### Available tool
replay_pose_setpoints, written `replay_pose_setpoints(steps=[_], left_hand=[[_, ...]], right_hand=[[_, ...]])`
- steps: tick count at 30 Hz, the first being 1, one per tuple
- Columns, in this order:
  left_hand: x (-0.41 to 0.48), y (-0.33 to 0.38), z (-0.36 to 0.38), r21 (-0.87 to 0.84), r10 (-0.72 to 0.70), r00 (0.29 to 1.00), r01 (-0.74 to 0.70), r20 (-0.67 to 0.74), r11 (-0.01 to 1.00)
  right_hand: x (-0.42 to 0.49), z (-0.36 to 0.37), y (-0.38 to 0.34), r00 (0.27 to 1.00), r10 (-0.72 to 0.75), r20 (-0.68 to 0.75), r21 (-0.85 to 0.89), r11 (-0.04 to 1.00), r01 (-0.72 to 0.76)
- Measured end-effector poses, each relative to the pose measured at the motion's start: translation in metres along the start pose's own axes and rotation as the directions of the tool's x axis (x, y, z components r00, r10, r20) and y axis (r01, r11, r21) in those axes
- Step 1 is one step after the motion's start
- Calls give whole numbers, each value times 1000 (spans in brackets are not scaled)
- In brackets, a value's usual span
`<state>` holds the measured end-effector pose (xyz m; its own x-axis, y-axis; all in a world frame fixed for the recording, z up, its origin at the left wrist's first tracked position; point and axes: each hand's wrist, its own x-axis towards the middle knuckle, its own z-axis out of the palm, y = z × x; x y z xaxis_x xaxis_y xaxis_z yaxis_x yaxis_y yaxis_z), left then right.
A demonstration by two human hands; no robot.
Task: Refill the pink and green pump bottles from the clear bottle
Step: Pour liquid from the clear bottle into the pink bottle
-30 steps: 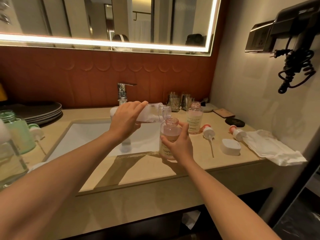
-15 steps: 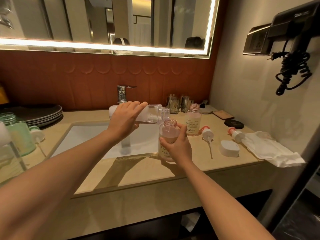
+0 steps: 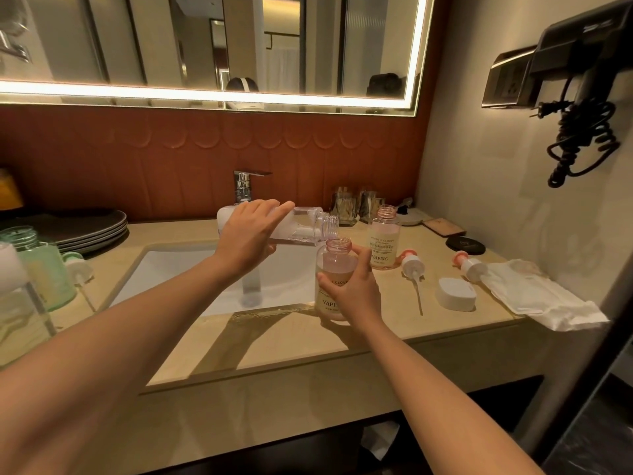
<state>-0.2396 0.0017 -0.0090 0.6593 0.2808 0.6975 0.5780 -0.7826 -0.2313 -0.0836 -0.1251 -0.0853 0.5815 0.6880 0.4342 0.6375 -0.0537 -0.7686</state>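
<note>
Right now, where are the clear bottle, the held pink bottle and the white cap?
clear bottle (image 3: 308,230): head view, shoulder by neck.
held pink bottle (image 3: 336,265): head view, upper body.
white cap (image 3: 456,293): head view, top face.

left hand (image 3: 250,240) tipping clear bottle (image 3: 301,228) sideways over open pink bottle (image 3: 334,279), gripped by right hand (image 3: 352,289), tabletop (image 3: 274,341) beneath

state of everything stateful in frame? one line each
clear bottle: open, tipped sideways, gripped by left hand, mouth above held pink bottle
held pink bottle: uncapped, upright, gripped by right hand
second pink bottle: uncapped, upright on counter
green bottle: uncapped, upright
pink pump: off, lying on counter
other pink pump: off, lying on counter
faucet: no water visible
</note>
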Motion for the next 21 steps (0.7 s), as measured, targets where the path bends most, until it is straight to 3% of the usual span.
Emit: replay_pose_setpoints(steps=[21], left_hand=[[2, 1, 0, 27, 8, 1000, -7, -11, 1000]], right_hand=[[-1, 0, 0, 1000, -9, -9, -1, 1000, 9]])
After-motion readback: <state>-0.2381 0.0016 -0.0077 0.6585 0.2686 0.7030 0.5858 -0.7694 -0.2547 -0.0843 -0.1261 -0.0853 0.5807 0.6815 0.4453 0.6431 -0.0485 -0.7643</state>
